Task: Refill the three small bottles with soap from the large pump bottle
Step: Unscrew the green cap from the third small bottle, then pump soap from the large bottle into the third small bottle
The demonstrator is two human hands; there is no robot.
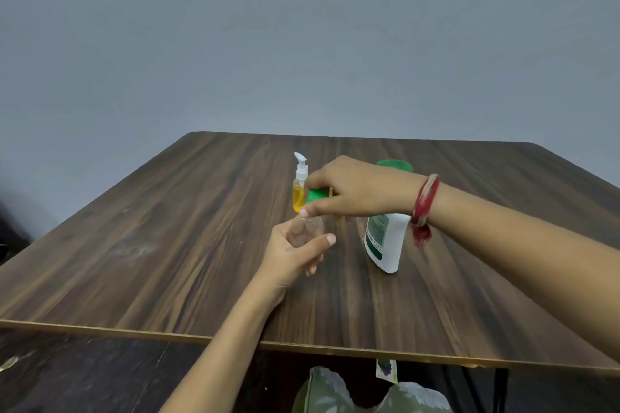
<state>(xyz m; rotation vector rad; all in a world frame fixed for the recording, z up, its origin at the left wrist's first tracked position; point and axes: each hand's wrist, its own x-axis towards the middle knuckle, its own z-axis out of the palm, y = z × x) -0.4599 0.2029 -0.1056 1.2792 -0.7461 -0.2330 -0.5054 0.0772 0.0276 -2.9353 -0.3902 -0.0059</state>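
The big bottle (385, 245), white with a green label, is standing on the table (167, 245), its top hiding behind the right wrist. Just left of the big bottle, the left hand (292, 255) is gripping the clear bottle (307, 231), fingers and thumb curling round its body and holding it upright. Its base is hidden, so I cannot tell whether it is resting on the wood. Above and left of the big bottle, the right hand (352, 191) is hovering, fingertips and thumb pinching a green piece (315, 195) right over the clear bottle's mouth. Whether the two are touching is not showing, and what the piece is I cannot tell. Further left of the big bottle, behind the clear one, the yellow bottle (298, 194) is standing upright with its white pump on, holding yellow liquid. Behind the big bottle, a green rim (395, 164), of a cup or a lid, is peeking over the right hand. A red bracelet (424, 201) is circling the right wrist, its tassel hanging just right of the big bottle's shoulder. A grey wall (302, 27) is rising behind the table. Below the table's near edge, nearer the camera than the big bottle, patterned cloth (335, 392) is showing.
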